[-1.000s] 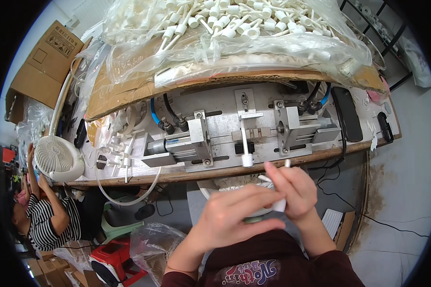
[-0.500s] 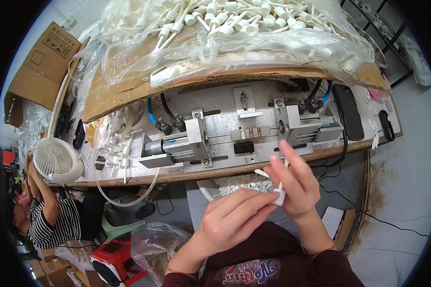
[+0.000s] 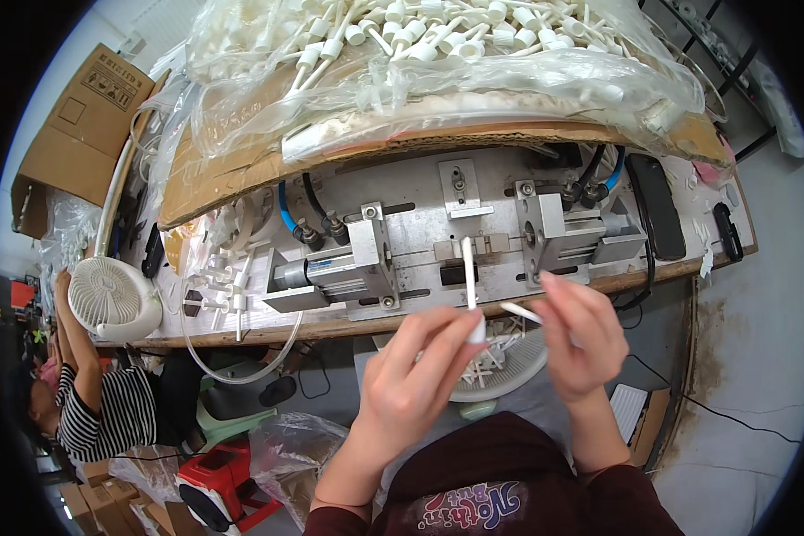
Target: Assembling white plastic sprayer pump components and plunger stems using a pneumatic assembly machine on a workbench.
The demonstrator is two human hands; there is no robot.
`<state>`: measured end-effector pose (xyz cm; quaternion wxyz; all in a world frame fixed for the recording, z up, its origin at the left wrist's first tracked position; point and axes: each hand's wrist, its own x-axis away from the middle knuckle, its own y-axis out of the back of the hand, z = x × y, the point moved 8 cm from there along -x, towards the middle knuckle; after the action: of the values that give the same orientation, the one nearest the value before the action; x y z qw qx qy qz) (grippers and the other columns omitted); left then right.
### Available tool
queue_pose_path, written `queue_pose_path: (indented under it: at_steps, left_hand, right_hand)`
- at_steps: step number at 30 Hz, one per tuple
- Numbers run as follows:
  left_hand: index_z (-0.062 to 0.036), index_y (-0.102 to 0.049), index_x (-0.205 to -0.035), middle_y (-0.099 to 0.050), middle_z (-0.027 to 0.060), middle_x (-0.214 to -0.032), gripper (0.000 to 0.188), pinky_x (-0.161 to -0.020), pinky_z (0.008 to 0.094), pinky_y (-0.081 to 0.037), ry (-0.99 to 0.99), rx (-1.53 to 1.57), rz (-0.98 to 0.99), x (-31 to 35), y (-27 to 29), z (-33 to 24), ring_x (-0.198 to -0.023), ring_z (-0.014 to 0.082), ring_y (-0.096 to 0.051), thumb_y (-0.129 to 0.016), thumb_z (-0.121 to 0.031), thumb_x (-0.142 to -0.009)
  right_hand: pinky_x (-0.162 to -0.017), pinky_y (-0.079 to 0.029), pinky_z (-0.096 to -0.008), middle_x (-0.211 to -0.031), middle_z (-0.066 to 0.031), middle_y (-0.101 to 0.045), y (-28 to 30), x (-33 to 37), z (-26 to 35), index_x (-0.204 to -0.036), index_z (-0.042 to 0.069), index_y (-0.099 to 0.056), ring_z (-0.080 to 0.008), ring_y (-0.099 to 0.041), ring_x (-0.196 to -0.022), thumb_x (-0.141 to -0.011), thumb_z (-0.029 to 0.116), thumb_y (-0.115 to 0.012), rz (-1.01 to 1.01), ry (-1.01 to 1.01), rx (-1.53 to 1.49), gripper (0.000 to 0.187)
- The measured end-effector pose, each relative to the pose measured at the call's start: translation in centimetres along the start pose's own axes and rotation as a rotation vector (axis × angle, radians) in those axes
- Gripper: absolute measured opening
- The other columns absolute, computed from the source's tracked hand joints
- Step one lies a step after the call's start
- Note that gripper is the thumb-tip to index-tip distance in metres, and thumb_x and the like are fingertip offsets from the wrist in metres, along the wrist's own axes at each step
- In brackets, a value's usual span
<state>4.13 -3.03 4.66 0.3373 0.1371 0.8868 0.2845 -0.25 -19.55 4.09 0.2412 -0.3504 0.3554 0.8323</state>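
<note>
My left hand point(image 3: 413, 380) is closed on a white plastic stem with a wider cap-like end point(image 3: 470, 279). The stem points up and away from me, its tip in front of the metal fixture's small middle block point(image 3: 491, 243). To its right, my right hand point(image 3: 585, 344) pinches a short, thin white plastic stick point(image 3: 520, 311) between thumb and fingers; the stick points left toward the left-hand part, and the two pieces are apart. Below both hands, a round, pale basket point(image 3: 534, 366) holds several small white pieces, partly hidden by my left hand.
Two metal cylinder clamps point(image 3: 357, 259) point(image 3: 567, 232) flank the fixture on the bench. A cardboard shelf point(image 3: 241, 183) above bears bagged white stemmed parts point(image 3: 411, 36). A black phone point(image 3: 657, 210) lies at right, a white fan point(image 3: 114, 299) at left. Another person point(image 3: 107, 402) sits far left.
My hands were together around the white part; now they are apart. The left has the long stem raised, the right has drawn rightward with the thin stick. The basket shows more.
</note>
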Motion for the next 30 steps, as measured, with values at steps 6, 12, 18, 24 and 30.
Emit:
queue_pose_path:
  at_steps: [6,12,18,24,30]
  left_hand:
    - [-0.0045,-0.074,-0.101,-0.072,0.0083,-0.117,0.027,-0.058,0.0273,-0.051,-0.151,-0.385,0.060,-0.6,-2.0,0.9,-0.068,0.0181,-0.067,-0.081,-0.011,-0.076]
    - [-0.0071,-0.075,-0.098,-0.074,0.0031,-0.111,0.026,-0.055,0.0282,-0.049,-0.132,-0.384,0.105,-1.9,-2.0,1.3,-0.057,0.0175,-0.061,-0.082,-0.014,-0.074]
    - [-0.0076,-0.074,-0.099,-0.074,0.0028,-0.108,0.027,-0.055,0.0289,-0.050,-0.103,-0.367,0.100,-1.8,-1.8,1.4,-0.057,0.0190,-0.061,-0.082,-0.014,-0.073]
    - [-0.0059,-0.073,-0.104,-0.074,0.0066,-0.098,0.037,-0.058,0.0283,-0.053,-0.089,0.008,0.071,-1.4,-0.2,-0.8,-0.068,0.0176,-0.068,-0.087,-0.016,-0.071]
    - [-0.0013,-0.072,-0.105,-0.072,0.0111,-0.097,0.039,-0.069,0.0298,-0.058,-0.103,0.172,-0.033,-1.4,0.3,-1.9,-0.083,0.0219,-0.071,-0.087,-0.003,-0.069]
  right_hand:
    - [-0.064,-0.049,-0.0216,-0.084,-0.0078,-0.068,2.0,1.8,-2.2,-0.113,-0.004,-0.070,-0.0126,-0.063,-0.069,-0.095,0.006,-0.066,-0.082,-0.383,-0.340,0.021]
    - [-0.061,-0.038,-0.0196,-0.095,-0.0039,-0.056,1.1,2.1,-3.2,-0.110,-0.004,-0.069,-0.0045,-0.046,-0.065,-0.104,0.018,-0.053,-0.026,-0.563,-0.674,0.028]
    - [-0.073,-0.041,-0.0215,-0.127,-0.0110,-0.050,-1.2,2.0,-1.7,-0.145,-0.006,-0.044,-0.0070,-0.051,-0.084,-0.102,0.009,-0.048,0.054,-0.818,-0.955,0.045]
    - [-0.114,-0.037,-0.0411,-0.158,-0.0235,-0.031,-2.4,1.8,-0.8,-0.158,-0.001,-0.012,-0.0339,-0.043,-0.141,-0.103,0.007,-0.044,0.079,-0.716,-0.986,0.064]
    - [-0.117,-0.032,-0.0475,-0.155,-0.0305,-0.032,-4.9,0.7,2.5,-0.159,0.002,0.000,-0.0383,-0.039,-0.143,-0.107,0.015,-0.036,0.167,-0.540,-1.031,0.065]
